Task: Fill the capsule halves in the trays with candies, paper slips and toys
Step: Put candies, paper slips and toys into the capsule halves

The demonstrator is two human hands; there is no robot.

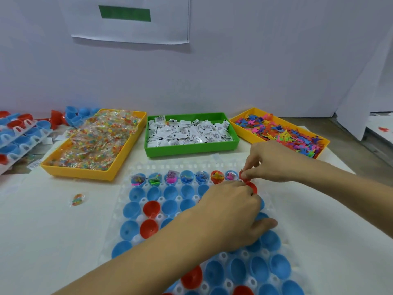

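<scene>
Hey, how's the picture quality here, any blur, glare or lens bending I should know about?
Head view: soft, even lighting with only faint shadows under the hands; wide-angle bending curves the near capsule tray and splays the candy tray; the whole frame is slightly soft, so print on the paper slips is unreadable; small glints on the candy wrappers, no strong glare.

Looks like a small packing workstation: sorting bins point(192, 150) of supplies on a white counter point(42, 220), partition walls point(255, 71), posted sheet point(131, 18)
</scene>
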